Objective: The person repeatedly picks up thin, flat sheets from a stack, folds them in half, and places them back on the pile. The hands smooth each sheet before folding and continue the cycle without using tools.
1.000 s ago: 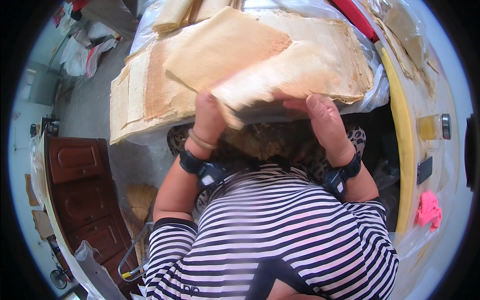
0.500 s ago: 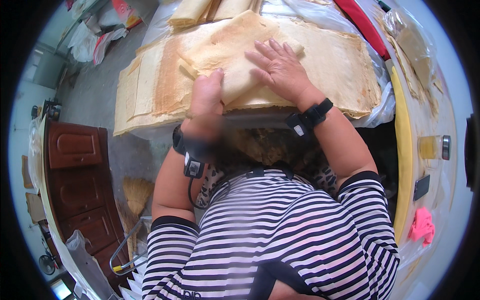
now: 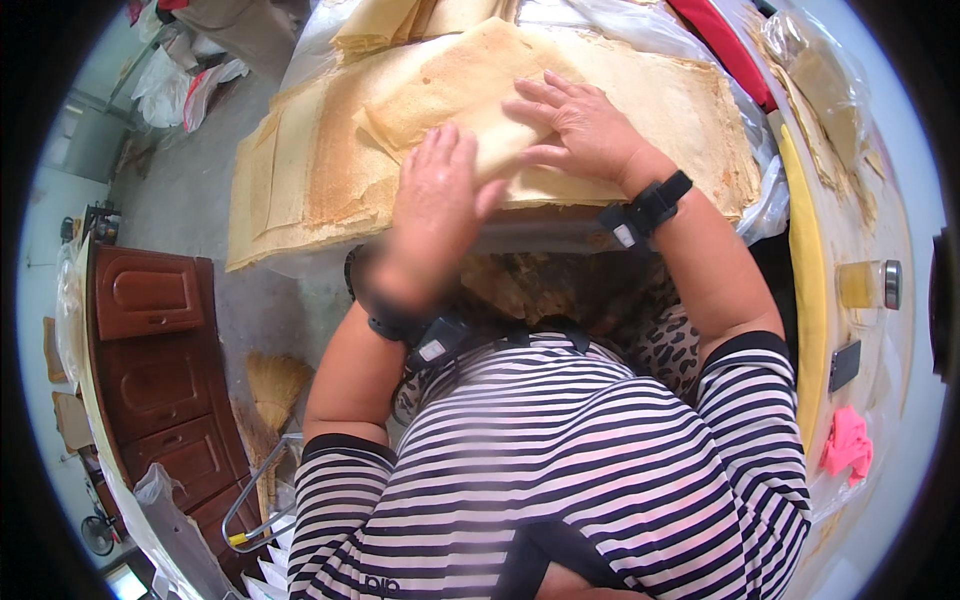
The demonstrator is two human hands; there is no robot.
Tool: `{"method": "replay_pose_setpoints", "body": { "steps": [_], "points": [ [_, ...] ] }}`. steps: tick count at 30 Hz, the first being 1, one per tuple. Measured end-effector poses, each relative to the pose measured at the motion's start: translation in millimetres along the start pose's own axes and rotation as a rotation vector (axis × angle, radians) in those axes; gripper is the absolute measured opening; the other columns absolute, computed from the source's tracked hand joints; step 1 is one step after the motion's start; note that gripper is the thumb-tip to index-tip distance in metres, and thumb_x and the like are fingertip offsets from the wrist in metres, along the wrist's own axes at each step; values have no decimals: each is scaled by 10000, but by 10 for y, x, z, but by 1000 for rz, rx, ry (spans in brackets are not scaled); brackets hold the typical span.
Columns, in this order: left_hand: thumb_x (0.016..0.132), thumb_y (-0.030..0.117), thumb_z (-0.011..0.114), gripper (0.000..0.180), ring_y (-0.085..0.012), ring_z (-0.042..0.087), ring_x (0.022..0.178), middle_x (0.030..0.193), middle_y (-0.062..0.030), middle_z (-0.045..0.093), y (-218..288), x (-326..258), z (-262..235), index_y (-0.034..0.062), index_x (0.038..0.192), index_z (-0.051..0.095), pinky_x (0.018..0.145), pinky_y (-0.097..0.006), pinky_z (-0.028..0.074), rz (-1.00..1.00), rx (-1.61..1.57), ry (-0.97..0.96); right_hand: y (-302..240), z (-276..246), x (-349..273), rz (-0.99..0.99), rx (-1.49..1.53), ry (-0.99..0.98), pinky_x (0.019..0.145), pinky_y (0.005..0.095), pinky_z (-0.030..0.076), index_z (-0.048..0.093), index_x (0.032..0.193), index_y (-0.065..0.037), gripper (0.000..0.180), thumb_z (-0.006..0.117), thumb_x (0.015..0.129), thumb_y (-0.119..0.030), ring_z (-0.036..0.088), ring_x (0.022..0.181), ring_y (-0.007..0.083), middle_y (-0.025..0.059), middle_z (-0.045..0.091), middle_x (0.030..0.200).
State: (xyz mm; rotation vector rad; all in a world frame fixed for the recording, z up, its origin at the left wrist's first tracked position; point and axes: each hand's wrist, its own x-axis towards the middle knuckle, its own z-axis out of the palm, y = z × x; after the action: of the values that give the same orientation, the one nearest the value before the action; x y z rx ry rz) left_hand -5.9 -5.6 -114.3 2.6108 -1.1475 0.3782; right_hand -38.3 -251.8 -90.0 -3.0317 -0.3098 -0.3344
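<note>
A wide stack of thin tan pancake sheets [image 3: 680, 130] lies on the table before me. On top of it, a single pancake [image 3: 440, 85] is partly folded, its near edge turned over into a soft roll. My left hand [image 3: 438, 200] is open over the near left side of that fold, fingers stretched forward and thumb apart. Across from it, my right hand [image 3: 590, 135] is open too, its spread fingers resting on the right part of the folded pancake. Both palms face down, so the sheet beneath them is partly hidden.
Folded pancakes [image 3: 375, 28] lie at the back of the table, beside clear plastic sheeting. On the right-hand surface are a lidded jar [image 3: 862, 286], a phone [image 3: 844, 366] and a pink cloth [image 3: 846, 446]. A broom [image 3: 275, 390] and brown cabinet [image 3: 155, 350] stand left. Another person's legs [image 3: 245, 35] show far left.
My left hand has let go of the pancake's near edge and now lies palm down with fingers extended. My right hand has shifted slightly right. A person has appeared at the upper left.
</note>
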Motion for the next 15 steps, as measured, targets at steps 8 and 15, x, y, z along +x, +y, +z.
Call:
{"method": "replay_pose_setpoints", "body": {
  "steps": [8,15],
  "points": [
    [868,5,708,400,-386,616,1336,1348,-217,693,-375,5,-345,-17,1267,685,1151,-436,480,146,-245,-20,217,-290,-108,-110,41,67,1085,423,515,762,1226,-164,377,805,853,-200,647,1276,295,78,705,1355],
    [978,40,708,256,-137,677,1147,1214,-56,761,-1014,-406,-620,0,1229,736,971,-283,539,-215,-1126,-325,263,-324,-633,4,914,69,935,311,582,803,1189,-64,296,823,940,-224,729,1046,136,53,808,1101]
  ]
}}
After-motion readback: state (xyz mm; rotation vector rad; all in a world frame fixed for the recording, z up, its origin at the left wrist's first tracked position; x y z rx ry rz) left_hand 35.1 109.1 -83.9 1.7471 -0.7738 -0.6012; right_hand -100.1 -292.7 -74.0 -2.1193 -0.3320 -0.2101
